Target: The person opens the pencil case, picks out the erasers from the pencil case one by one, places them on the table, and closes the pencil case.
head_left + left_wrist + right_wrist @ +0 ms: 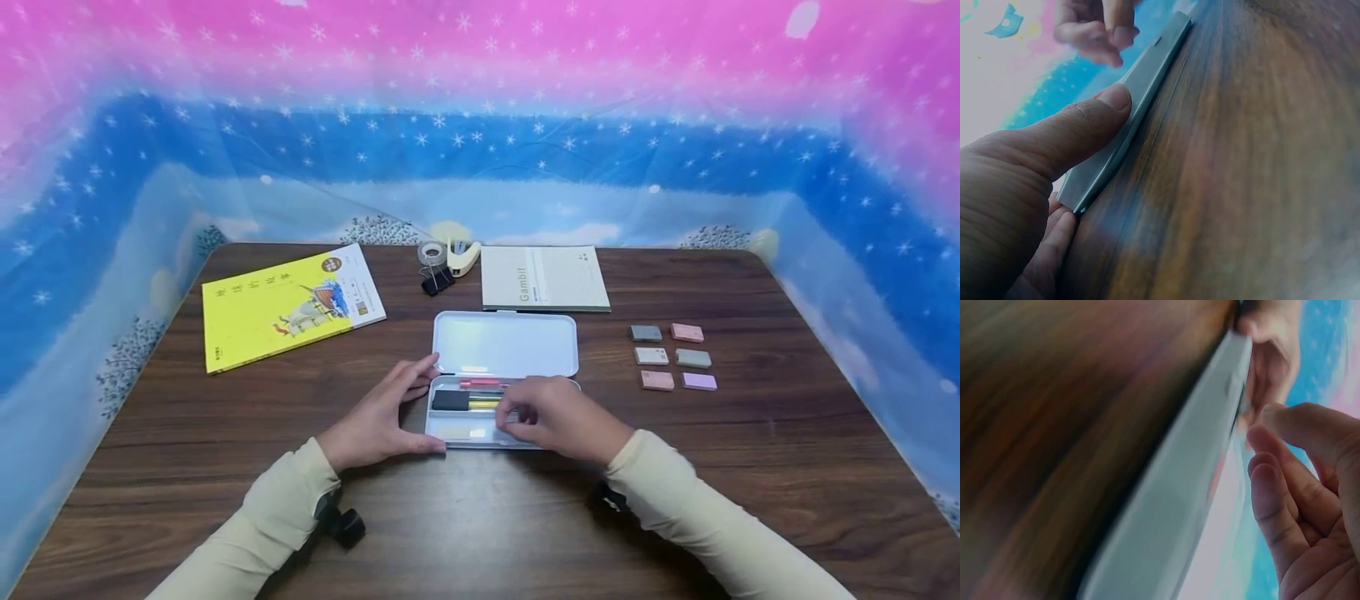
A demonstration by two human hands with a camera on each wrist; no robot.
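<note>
A white pencil case (pixel 502 343) lies open in the middle of the wooden table (pixel 750 450), lid flat at the back and tray in front. The tray holds pink and yellow pens (pixel 480 393) and a black block (pixel 450 401). My left hand (pixel 420 404) grips the tray's left end, the thumb (pixel 1113 100) pressed along its front wall (pixel 1141 94). With curled fingers, my right hand (pixel 513 414) hovers over the tray's right half. The right wrist view shows those fingers (pixel 1285 487) just above the case wall (pixel 1179 506); whether they pinch anything is hidden.
A yellow book (pixel 288 307) lies at the back left. Behind the case sit a tape roll (pixel 431 252), a black binder clip (pixel 437 281), a cream stapler-like tool (pixel 462 257) and a grey notebook (pixel 543 277). Several small pastel blocks (pixel 673 357) lie to the right.
</note>
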